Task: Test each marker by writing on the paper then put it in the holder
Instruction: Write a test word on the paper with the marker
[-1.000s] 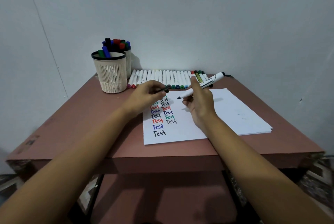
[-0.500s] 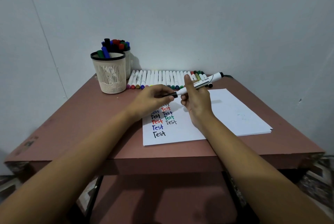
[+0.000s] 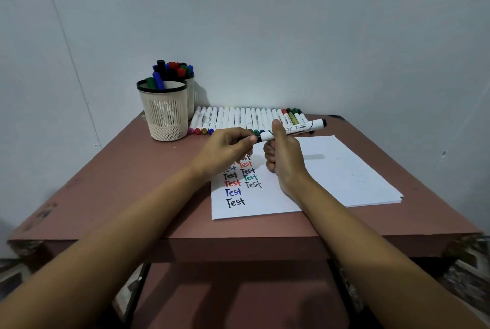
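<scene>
Two holders point(image 3: 161, 114) stand on the table point(image 3: 106, 196) behind the paper's point(image 3: 344, 175) left corner, both holding markers. One row of markers point(image 3: 238, 119), packed too tightly to count, lies along the paper's far edge. Above the paper, the left hand point(image 3: 225, 147) pinches the black cap end of one marker point(image 3: 302, 127), hiding some written "Test" words. The right hand point(image 3: 285, 153) grips its barrel.

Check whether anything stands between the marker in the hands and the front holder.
No object does. The left hand, pinching the black end of the marker that the right hand holds, is on the front holder side; the marker row lies behind that path.
</scene>
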`<act>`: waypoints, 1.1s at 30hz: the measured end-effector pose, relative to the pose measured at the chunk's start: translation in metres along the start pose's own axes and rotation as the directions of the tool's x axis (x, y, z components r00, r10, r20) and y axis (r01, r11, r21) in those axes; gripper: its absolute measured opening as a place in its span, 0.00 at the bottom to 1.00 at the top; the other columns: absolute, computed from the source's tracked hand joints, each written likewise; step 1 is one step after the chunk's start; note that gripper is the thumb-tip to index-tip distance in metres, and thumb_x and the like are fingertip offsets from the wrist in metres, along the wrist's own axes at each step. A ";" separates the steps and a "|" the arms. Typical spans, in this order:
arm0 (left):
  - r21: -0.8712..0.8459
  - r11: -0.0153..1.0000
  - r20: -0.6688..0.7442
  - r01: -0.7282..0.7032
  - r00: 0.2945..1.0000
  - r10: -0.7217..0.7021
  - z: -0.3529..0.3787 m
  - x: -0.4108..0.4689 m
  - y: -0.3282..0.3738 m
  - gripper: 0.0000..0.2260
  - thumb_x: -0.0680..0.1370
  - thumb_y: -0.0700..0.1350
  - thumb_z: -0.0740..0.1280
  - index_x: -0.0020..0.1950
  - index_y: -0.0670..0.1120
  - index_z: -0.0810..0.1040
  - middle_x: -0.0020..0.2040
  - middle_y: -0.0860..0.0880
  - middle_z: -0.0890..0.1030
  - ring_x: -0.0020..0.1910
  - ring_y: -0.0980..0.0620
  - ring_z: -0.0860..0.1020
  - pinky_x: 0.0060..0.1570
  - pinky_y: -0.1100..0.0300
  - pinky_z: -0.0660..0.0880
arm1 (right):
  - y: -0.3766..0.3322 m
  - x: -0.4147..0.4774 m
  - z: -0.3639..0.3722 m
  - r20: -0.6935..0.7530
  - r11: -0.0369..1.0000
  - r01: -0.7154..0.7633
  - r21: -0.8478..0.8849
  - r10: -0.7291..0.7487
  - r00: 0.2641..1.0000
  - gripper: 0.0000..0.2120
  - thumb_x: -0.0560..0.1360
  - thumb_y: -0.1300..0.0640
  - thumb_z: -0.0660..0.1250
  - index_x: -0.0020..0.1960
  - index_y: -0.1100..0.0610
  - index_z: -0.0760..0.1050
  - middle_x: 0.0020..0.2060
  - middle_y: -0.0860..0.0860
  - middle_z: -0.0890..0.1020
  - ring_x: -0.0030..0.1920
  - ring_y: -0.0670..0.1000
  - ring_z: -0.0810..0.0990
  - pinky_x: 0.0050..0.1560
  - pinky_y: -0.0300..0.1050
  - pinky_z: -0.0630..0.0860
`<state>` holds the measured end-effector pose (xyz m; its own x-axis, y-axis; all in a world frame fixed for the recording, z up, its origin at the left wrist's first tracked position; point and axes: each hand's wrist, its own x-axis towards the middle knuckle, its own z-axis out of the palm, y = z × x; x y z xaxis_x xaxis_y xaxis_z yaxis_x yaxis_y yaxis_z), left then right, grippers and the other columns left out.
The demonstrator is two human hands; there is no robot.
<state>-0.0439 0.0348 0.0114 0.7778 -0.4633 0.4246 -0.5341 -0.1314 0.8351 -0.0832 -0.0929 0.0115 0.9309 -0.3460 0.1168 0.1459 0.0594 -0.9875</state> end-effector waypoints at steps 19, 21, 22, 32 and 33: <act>-0.475 0.873 -0.120 0.108 0.975 -0.186 -0.019 0.009 -0.004 0.04 0.76 0.36 0.65 0.44 0.43 0.77 0.31 0.51 0.78 0.32 0.56 0.75 0.31 0.67 0.71 | -0.003 0.009 -0.010 0.040 0.996 0.081 -0.035 -0.080 0.996 0.13 0.77 0.44 0.63 0.42 0.52 0.76 0.31 0.47 0.74 0.33 0.45 0.71 0.33 0.39 0.64; -0.585 0.809 -0.195 0.061 0.957 -0.213 -0.028 0.011 -0.002 0.05 0.77 0.34 0.64 0.44 0.44 0.75 0.34 0.49 0.76 0.32 0.54 0.75 0.32 0.67 0.73 | -0.006 0.010 -0.013 -0.075 0.997 0.070 -0.027 -0.072 0.995 0.17 0.79 0.44 0.59 0.45 0.57 0.76 0.33 0.49 0.75 0.35 0.47 0.72 0.35 0.41 0.66; -0.607 0.794 -0.230 0.035 0.949 -0.217 -0.033 0.011 -0.002 0.06 0.77 0.34 0.63 0.44 0.44 0.75 0.36 0.47 0.76 0.33 0.53 0.76 0.33 0.66 0.74 | -0.006 0.011 -0.015 -0.136 0.993 0.086 -0.081 -0.096 0.986 0.20 0.80 0.45 0.58 0.45 0.60 0.76 0.34 0.50 0.74 0.36 0.48 0.71 0.36 0.41 0.66; 0.120 0.992 -0.449 0.037 0.893 0.021 -0.073 0.029 0.009 0.05 0.76 0.38 0.66 0.50 0.45 0.73 0.44 0.50 0.78 0.45 0.50 0.80 0.44 0.60 0.79 | 0.029 0.028 -0.018 0.221 0.317 0.281 -0.906 -0.212 0.952 0.17 0.80 0.50 0.58 0.58 0.56 0.80 0.57 0.54 0.80 0.57 0.56 0.76 0.57 0.49 0.73; 0.189 0.981 -0.478 0.045 0.877 0.052 -0.083 0.033 0.014 0.06 0.76 0.39 0.66 0.51 0.46 0.73 0.46 0.50 0.78 0.47 0.51 0.79 0.47 0.58 0.78 | 0.029 0.027 -0.019 0.233 0.285 0.286 -0.915 -0.205 0.951 0.17 0.80 0.49 0.58 0.58 0.56 0.80 0.57 0.53 0.79 0.57 0.55 0.76 0.57 0.49 0.73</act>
<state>0.0023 0.0901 0.0661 0.8124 0.0058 0.5831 -0.5519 -0.3153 0.7720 -0.0603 -0.1181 -0.0157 0.9330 -0.1231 0.3382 0.0010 -0.9388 -0.3446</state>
